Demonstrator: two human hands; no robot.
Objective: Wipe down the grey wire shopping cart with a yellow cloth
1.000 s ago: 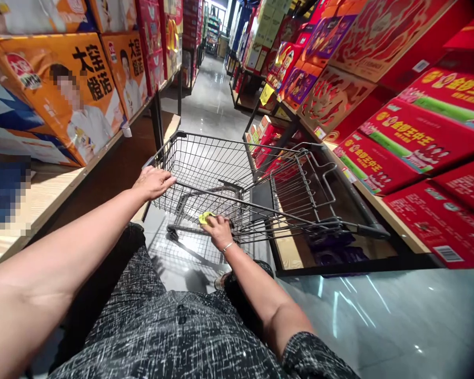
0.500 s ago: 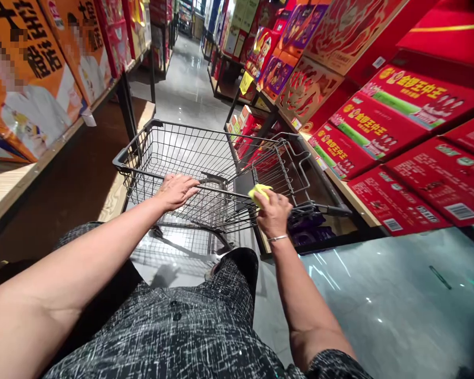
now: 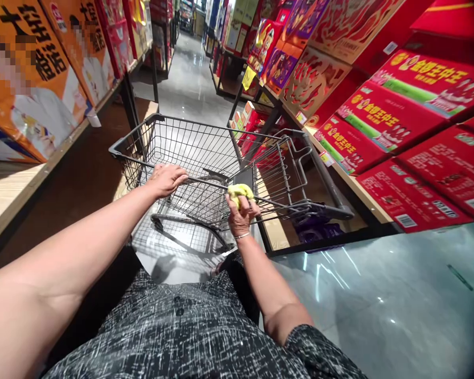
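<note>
A black wire shopping cart [image 3: 189, 142] stands in the aisle in front of me, its basket holding nothing I can see. My left hand [image 3: 166, 179] is wrapped round the cart's handle bar near its left end. My right hand [image 3: 240, 210] is closed on a bunched yellow cloth [image 3: 239, 191] and presses it against the handle bar near the folded child-seat flap [image 3: 284, 173].
Orange boxes [image 3: 31, 89] fill the wooden shelf on the left. Red gift boxes [image 3: 398, 121] are stacked on the right-hand shelves, close to the cart's right side. The glossy grey floor [image 3: 379, 300] runs down the aisle ahead, between further shelves.
My right hand slid the yellow cloth along the handle bar to the right, then back towards the left. My left hand moved from the cart's left rim onto the handle bar.
</note>
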